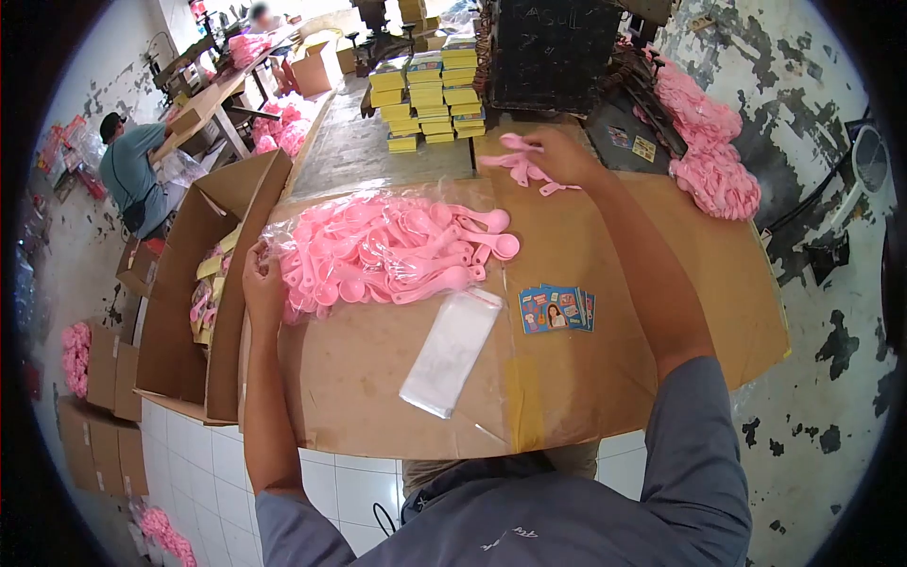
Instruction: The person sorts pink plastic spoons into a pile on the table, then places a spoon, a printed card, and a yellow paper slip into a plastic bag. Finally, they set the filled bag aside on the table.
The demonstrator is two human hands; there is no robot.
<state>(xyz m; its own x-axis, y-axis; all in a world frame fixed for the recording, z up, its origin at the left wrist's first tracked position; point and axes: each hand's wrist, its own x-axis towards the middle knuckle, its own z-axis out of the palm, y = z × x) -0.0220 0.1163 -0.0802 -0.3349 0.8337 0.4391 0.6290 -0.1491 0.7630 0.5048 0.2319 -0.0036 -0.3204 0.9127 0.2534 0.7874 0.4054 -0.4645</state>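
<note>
A clear plastic bag [276, 232] full of pink plastic measuring spoons [378, 248] lies on the cardboard-covered table, its mouth facing right with several spoons poking out. My left hand [262, 272] is closed on the bag's left edge. At the far side of the table, my right hand [559, 156] pinches a pink spoon [516, 142]; a few more pink spoons [529, 172] lie just below the fingers. Nearer to me are a stack of clear plastic sleeves [452, 352] and a small fanned pile of blue printed cards [553, 309].
An open cardboard box [219, 402] with packed items stands left of the table. Stacked yellow-edged card bundles [430, 99] and a black machine [553, 57] are at the back. Pink items in a bag [704, 132] lie at right. Another person [135, 175] sits far left.
</note>
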